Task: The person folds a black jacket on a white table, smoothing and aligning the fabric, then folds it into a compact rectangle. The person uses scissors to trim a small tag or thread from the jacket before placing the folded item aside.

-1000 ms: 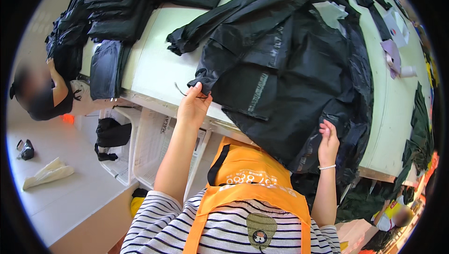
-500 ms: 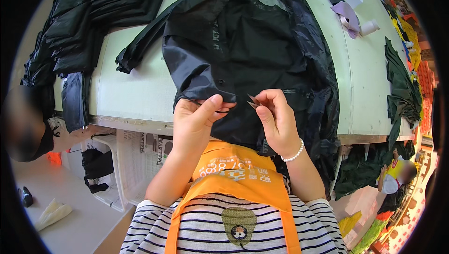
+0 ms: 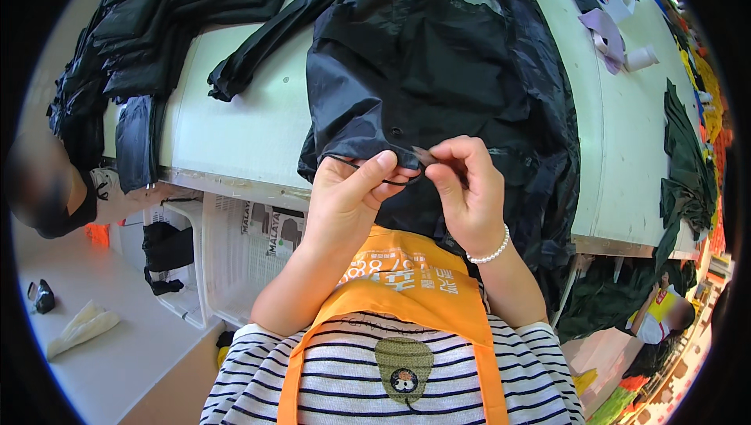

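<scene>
A shiny black jacket (image 3: 438,73) lies spread over the table in front of me, its lower edge hanging off the near side. My left hand (image 3: 356,190) pinches the hem corner between thumb and fingers, and a thin black cord loops below those fingers. In my right hand (image 3: 473,182), thread snips (image 3: 423,156) are held, mostly covered by the fingers. Their pointed blades meet the hem corner beside my left thumb. Whether the blades are closed on a thread is too small to tell. A small round eyelet (image 3: 397,131) shows just above the corner.
Folded black garments (image 3: 168,18) are stacked at the far left of the pale table (image 3: 235,132). A lilac cloth (image 3: 604,38) and a white roll (image 3: 641,58) lie at the right, near dark green fabric (image 3: 688,167). White plastic crates (image 3: 235,257) stand below the table edge. Other people are at both sides.
My right hand has moved the snips left, up to the hem corner that my left hand pinches. The blades were apart and clear of it before. The view has shifted slightly.
</scene>
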Available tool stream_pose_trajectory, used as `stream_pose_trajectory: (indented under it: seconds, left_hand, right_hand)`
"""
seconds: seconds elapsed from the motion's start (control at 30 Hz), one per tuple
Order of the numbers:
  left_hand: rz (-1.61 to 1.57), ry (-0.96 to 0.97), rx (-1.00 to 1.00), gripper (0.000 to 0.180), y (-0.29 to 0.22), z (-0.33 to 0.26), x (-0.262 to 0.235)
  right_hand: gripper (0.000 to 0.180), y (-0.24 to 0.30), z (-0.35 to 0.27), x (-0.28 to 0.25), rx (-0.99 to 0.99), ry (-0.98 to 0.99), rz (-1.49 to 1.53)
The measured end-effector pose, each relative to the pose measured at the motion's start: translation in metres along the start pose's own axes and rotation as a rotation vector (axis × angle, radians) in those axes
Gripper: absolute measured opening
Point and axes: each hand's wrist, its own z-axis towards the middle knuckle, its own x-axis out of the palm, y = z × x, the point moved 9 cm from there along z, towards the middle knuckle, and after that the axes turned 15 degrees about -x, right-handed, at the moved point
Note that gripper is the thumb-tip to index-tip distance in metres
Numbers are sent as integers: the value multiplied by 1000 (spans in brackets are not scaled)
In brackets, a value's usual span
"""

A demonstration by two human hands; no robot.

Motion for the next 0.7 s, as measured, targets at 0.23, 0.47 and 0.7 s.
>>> stream_pose_trajectory:
  seconds: [0.23, 0.47, 0.7]
  left_hand:
    - [-42, -60, 1, 10, 11, 2, -7]
    - [339, 41, -185, 24, 78, 13, -20]
    - [307, -680, -183, 42, -33, 40, -290]
  right_hand:
    - [28, -29, -13, -6, 175, -148, 287]
    - [45, -86, -40, 15, 504, -58, 425]
    - [36, -161, -132, 0, 695, 212, -271]
